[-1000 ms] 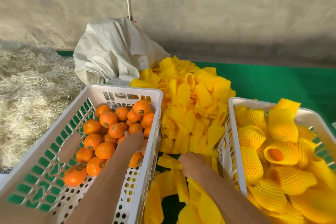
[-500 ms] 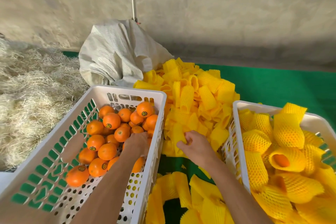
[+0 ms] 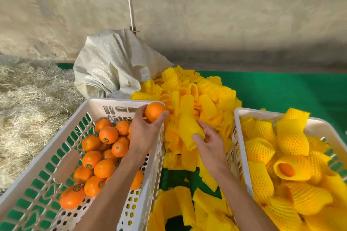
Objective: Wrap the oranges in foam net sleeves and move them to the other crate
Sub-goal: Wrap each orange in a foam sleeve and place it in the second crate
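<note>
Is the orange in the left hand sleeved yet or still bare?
Bare. The orange shows plain peel in the left hand; the right hand holds an empty sleeve.

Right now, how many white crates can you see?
2. The left crate holds bare oranges; the right crate holds wrapped ones. Neither shows fully.

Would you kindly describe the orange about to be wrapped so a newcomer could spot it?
Find the left white crate of bare oranges. Above its far right corner, the left hand holds one orange aloft, the only one lifted clear of the pile.
</note>
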Demonstrator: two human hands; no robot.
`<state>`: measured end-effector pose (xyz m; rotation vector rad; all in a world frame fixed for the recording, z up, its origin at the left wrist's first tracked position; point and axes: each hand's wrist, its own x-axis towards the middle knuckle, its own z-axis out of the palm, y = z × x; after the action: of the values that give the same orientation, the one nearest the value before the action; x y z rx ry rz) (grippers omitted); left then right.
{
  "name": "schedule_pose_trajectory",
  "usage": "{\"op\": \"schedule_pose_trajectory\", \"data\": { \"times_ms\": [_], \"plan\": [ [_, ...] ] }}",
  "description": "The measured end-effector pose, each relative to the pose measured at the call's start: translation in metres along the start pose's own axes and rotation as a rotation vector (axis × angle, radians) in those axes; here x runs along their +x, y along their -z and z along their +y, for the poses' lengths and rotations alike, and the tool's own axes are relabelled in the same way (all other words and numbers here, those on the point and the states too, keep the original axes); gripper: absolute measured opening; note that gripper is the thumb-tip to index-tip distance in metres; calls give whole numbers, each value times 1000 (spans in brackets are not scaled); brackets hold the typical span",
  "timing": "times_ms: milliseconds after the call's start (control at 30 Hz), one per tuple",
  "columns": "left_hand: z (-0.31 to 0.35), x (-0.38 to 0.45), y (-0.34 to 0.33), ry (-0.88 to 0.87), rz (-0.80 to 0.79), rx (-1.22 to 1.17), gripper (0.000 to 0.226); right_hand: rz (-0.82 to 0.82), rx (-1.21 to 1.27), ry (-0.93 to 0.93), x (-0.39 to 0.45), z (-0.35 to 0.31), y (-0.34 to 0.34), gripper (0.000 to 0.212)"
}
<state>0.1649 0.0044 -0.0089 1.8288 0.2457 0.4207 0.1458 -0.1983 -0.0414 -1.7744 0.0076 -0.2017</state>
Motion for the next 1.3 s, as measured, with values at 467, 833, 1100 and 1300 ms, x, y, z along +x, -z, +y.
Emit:
{"op": "schedule_pose_trajectory", "data": {
  "times_ms": [467,833,1100,1300],
  "plan": [
    [-9,-29,-53,368,-284,-345,29,-214,223,-62,1,-3,3,55],
    [-11,-28,-62,530,-451,-464,83,-50,28,-145,9,11,10,39],
    [-26,-20,-67,452,-381,-419,54,120,204,-204,13,7,10,26],
    [-12,-30,-59,385,-508,-367,52,65,66,-101,2,3,7,14]
  ]
}}
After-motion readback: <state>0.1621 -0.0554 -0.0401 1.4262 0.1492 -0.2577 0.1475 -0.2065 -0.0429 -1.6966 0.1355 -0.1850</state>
